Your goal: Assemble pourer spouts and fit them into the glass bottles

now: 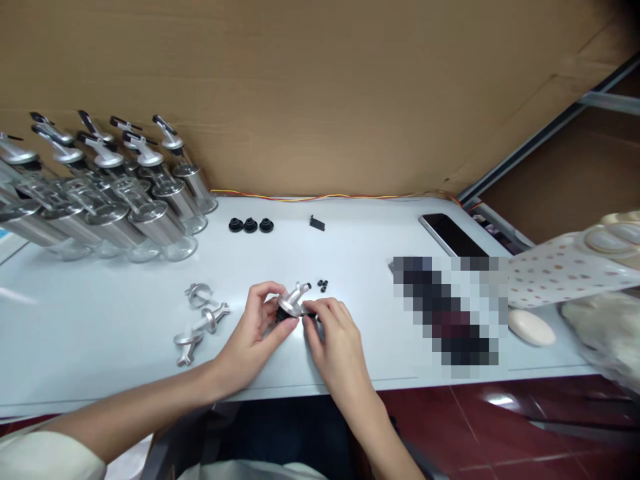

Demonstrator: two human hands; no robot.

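In my left hand (265, 327) is a silver pourer spout (291, 303), gripped around its black base over the middle of the table. Pinched between the thumb and fingers of my right hand (335, 333) is a small black lever (309, 314), close beside the spout. Several tiny black caps (323, 285) lie just behind my right hand. To the left of my left hand rest three loose silver spouts (213, 316). Farther back sit three black rubber stoppers (251, 225) in a row and a few flat black levers (317, 223).
Several glass bottles (157, 223) with steel sleeves and fitted spouts crowd the table's back left. A phone (453, 233), a blurred-out patch, a pale oval object (531, 327) and a dotted bag (555, 270) occupy the right. Cardboard (320, 93) stands behind, with wires (300, 198) along its foot.
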